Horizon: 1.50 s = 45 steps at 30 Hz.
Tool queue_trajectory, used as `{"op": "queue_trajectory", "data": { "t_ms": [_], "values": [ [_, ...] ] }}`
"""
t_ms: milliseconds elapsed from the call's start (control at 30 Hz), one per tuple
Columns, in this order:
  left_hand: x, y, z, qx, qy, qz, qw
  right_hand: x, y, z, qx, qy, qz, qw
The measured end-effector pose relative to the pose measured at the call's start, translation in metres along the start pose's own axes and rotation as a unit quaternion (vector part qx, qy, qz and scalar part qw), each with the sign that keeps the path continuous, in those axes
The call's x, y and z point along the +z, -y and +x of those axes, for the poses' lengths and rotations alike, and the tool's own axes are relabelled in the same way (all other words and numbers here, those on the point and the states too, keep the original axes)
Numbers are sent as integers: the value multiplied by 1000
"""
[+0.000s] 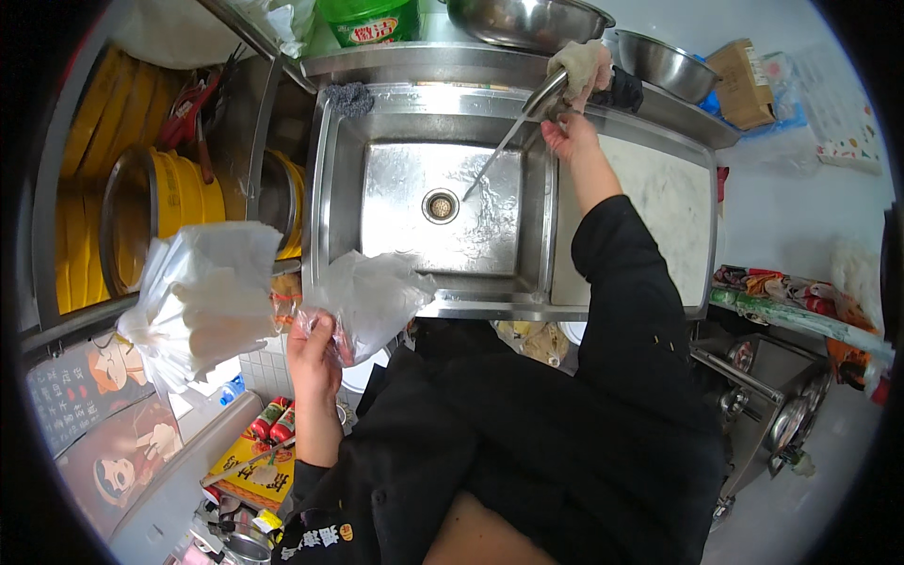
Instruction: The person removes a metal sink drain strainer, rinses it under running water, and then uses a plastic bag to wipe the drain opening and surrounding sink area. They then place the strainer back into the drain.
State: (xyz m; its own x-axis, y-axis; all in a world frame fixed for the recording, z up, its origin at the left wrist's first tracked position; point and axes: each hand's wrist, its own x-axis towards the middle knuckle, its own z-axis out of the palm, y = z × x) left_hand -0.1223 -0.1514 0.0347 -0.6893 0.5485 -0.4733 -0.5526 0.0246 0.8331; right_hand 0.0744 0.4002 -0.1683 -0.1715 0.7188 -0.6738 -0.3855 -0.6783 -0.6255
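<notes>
My left hand (316, 346) grips a clear plastic bag (374, 289) by its gathered edge, in front of the sink's near left rim. My right hand (575, 140) reaches to the base of the steel faucet (544, 95). Its fingertips are partly hidden there, so I cannot tell whether they grip the handle. A beige cloth (583, 67) is draped over the faucet. From the spout a thin stream of water (498, 152) runs down into the stainless steel sink (332, 205), landing beside the drain (441, 206).
A white board (643, 205) covers the right side of the sink unit. At the back left corner lies a dark scouring pad (349, 99). Steel bowls (530, 21) line the back ledge. A stack of plastic bags (212, 296) hangs at left, before shelves of yellow-sided round containers (187, 191).
</notes>
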Motion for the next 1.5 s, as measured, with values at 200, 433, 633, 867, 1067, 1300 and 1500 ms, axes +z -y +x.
{"op": "queue_trajectory", "data": {
  "t_ms": [200, 433, 633, 867, 1067, 1300, 1500],
  "values": [
    [-3, -2, -11, -13, -53, -8, 998, 12, -17, -30, -27, -20, -54, 998],
    [-16, 11, -8, -22, 1, -55, 998, -7, -215, -134, -340, 258, -600, 676],
    [-41, 15, -5, 6, 6, -125, 992, 22, -258, -217, 89, 416, -478, 769],
    [-56, 28, 16, 6, -27, -170, 985, 23, -241, -232, -118, 414, -539, 724],
    [-89, 65, 38, 88, -116, 184, 972, 75, -173, -277, -335, 350, -642, 594],
    [-83, 50, 37, 147, -165, 416, 882, 99, -115, -307, -362, 302, -638, 609],
    [-75, 46, 41, 91, -137, 191, 968, 91, -105, -295, -283, 228, -638, 679]
  ]
}}
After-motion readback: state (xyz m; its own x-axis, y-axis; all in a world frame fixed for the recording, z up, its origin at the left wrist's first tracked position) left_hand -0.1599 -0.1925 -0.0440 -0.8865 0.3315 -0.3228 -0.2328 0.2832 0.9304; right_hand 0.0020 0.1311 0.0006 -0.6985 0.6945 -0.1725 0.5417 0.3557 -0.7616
